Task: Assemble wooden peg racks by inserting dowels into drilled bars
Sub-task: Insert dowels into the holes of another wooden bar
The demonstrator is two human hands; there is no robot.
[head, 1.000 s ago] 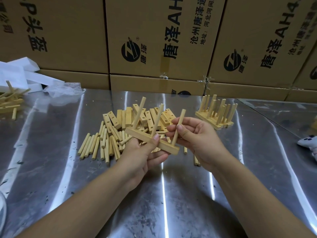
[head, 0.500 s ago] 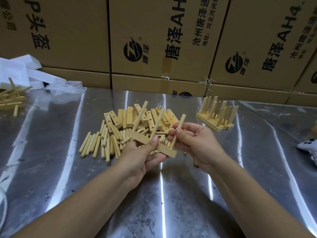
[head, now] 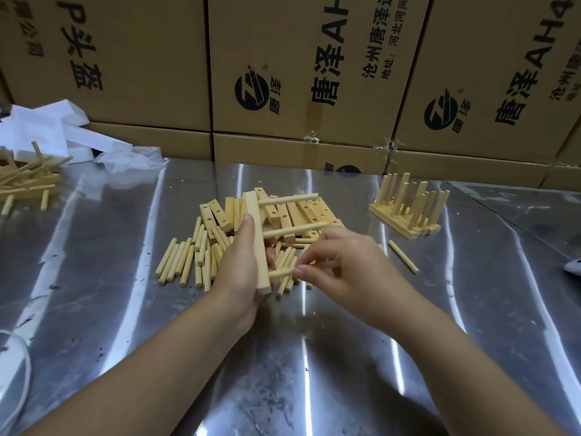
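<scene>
My left hand (head: 243, 269) grips a drilled wooden bar (head: 257, 243), turned on end so it runs away from me. Two dowels (head: 292, 229) stick out of the bar to the right, and a third dowel (head: 281, 272) sits in its near hole. My right hand (head: 338, 265) pinches that third dowel at its free end. Behind both hands lies a pile of drilled bars (head: 301, 212), with loose dowels (head: 185, 262) spread to its left.
Finished peg racks (head: 408, 206) stand at the right on the metal table (head: 125, 309). One stray dowel (head: 404, 261) lies near them. More wooden parts (head: 25, 184) and white paper (head: 47, 130) sit at the far left. Cardboard boxes (head: 301, 73) wall the back.
My left hand has turned the bar from lying crosswise to pointing away from me, so the dowels now point right. My right hand has shifted to the dowel's outer end.
</scene>
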